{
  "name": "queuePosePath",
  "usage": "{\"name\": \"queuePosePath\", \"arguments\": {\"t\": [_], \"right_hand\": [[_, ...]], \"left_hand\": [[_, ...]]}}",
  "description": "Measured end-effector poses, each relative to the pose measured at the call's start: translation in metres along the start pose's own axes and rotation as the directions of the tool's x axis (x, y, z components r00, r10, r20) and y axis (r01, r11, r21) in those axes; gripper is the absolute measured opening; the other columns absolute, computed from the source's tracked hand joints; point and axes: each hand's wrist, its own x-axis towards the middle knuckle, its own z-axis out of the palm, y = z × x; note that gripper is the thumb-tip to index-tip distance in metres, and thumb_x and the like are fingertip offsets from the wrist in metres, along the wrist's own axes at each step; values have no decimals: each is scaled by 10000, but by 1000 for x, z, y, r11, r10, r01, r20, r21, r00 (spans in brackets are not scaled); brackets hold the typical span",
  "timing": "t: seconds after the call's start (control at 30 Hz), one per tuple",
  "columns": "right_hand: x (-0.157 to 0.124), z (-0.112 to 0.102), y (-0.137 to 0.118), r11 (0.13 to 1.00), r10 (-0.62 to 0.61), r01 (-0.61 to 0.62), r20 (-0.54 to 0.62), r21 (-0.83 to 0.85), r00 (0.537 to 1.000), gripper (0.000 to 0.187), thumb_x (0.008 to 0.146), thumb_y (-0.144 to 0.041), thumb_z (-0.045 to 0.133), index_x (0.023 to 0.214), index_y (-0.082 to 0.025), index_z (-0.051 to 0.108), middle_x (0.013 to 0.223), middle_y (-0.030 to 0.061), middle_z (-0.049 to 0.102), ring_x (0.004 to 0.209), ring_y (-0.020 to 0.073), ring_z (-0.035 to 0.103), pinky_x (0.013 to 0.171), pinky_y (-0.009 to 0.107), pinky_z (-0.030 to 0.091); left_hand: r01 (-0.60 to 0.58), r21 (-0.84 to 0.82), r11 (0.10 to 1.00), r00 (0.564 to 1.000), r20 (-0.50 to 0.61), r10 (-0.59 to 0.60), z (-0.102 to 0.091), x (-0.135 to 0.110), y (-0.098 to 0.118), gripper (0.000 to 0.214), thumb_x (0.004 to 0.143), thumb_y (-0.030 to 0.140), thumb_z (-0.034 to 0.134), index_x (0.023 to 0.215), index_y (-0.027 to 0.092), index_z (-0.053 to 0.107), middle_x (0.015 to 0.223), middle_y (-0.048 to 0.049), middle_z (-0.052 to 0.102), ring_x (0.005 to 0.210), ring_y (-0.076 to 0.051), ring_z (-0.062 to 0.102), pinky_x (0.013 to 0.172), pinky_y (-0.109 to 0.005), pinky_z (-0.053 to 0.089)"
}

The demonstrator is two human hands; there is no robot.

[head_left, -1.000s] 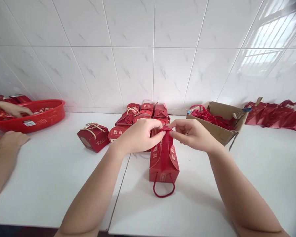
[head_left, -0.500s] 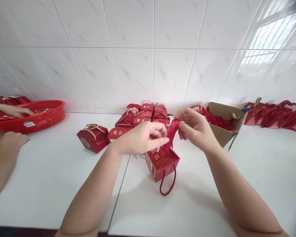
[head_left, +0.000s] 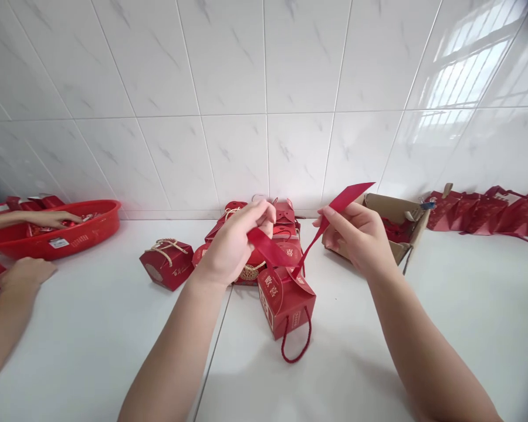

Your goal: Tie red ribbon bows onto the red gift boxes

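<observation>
A small red gift box stands on the white table in front of me, its cord handle hanging down the near side. A red ribbon rises from the top of the box and splits toward both my hands. My left hand is closed on one end, up and left of the box. Between thumb and fingers, my right hand pinches the other end, with the tip sticking out above. The ribbon is pulled apart in a V. Part of what the left fingers grip is hidden.
More red gift boxes cluster behind, against the tiled wall. One box with a straw-coloured cord stands left. An open cardboard carton and red bags are on the right. A co-worker's hand reaches into a red basin.
My hands have moved apart, the left one leftward and the right one slightly rightward. The ribbon, bunched between them before, is now drawn out in two tails. The view has tilted up.
</observation>
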Motion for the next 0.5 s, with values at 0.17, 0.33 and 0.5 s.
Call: {"name": "queuePosePath", "arguments": {"t": [0.17, 0.33, 0.5], "right_hand": [[1, -6, -2, 999, -31, 30, -36, -38, 999, 332, 858, -471, 546, 885, -168, 681, 610, 21, 573, 501, 109, 501, 442, 241, 388], [0, -10, -3, 996, -50, 42, -105, -78, 993, 260, 810, -430, 635, 889, -186, 681, 530, -11, 519, 471, 105, 456, 438, 248, 361], [-1, -10, -6, 997, -78, 74, -134, -33, 988, 217, 805, -413, 652, 846, -200, 662, 595, 6, 577, 475, 98, 459, 432, 245, 361]], "left_hand": [[20, 20, 1000, 993, 120, -22, 4, 13, 9, 245, 741, 174, 328, 678, 178, 564, 838, -45, 563, 719, -147, 496, 644, -280, 454], [-23, -45, 999, 1000, 11, 23, -3, 8, 10, 157, 715, 135, 474, 773, 174, 614, 805, -28, 591, 691, -125, 528, 595, -243, 447], [-210, 4, 978, 934, -294, 202, -5, 7, 0, 209, 720, 226, 691, 916, 167, 648, 793, -14, 626, 726, -107, 580, 699, -232, 490]]}}
